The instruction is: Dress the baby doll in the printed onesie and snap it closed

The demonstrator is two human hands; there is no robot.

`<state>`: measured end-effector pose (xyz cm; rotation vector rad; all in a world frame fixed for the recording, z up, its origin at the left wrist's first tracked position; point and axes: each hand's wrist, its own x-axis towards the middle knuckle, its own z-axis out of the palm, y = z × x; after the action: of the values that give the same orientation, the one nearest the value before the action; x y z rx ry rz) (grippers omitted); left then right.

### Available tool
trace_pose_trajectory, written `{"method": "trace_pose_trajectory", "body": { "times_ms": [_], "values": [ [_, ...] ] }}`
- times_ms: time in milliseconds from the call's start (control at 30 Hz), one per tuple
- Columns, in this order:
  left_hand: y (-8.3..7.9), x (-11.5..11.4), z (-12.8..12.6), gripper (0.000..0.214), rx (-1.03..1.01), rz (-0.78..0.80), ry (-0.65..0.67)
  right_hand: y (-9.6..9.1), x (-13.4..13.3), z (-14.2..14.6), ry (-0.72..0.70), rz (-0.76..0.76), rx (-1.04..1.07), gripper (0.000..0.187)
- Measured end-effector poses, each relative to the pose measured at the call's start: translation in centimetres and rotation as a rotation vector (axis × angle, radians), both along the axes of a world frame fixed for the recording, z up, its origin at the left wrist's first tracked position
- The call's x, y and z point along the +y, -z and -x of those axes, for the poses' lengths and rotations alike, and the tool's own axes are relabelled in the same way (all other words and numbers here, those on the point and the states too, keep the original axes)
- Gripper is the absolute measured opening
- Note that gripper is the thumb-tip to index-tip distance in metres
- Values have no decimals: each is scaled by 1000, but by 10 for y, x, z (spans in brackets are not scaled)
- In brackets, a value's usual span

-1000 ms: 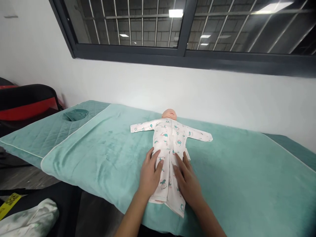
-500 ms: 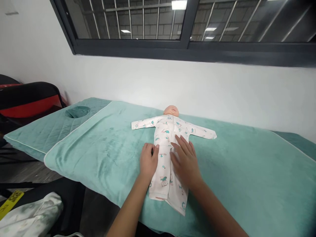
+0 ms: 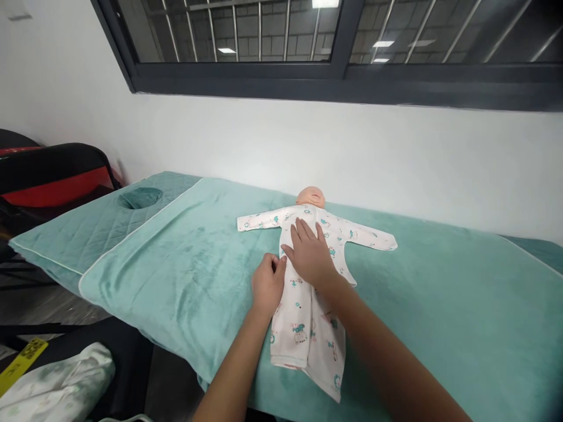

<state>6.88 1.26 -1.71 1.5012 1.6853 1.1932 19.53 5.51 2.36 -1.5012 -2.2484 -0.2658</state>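
Observation:
A baby doll [image 3: 311, 197] lies on its back on a teal towel [image 3: 185, 258], dressed in a white printed romper [image 3: 308, 328] with both sleeves spread out. My right hand [image 3: 309, 253] rests flat and open on the doll's chest. My left hand [image 3: 268, 282] sits at the romper's left waist edge with its fingers curled onto the cloth.
The towel covers a teal massage bed [image 3: 83, 231] with a face hole [image 3: 139, 198] at the left, set against a white wall under a window. A black and red chair [image 3: 53, 179] stands at the left. A crumpled white cloth [image 3: 57, 384] lies at the bottom left.
My right hand slid up from the romper's leg to the chest. My left hand moved from the left leg to the waist edge and curled its fingers.

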Motion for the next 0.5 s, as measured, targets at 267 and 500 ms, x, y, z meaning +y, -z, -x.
{"method": "trace_pose_trajectory", "body": {
  "times_ms": [267,500],
  "values": [
    [4,-4,3,8,-217,-51,-2,5,-53,6,-120,82,-23,46],
    [0,-9,4,9,-210,-55,-5,11,-99,0,-148,150,35,50]
  ]
}}
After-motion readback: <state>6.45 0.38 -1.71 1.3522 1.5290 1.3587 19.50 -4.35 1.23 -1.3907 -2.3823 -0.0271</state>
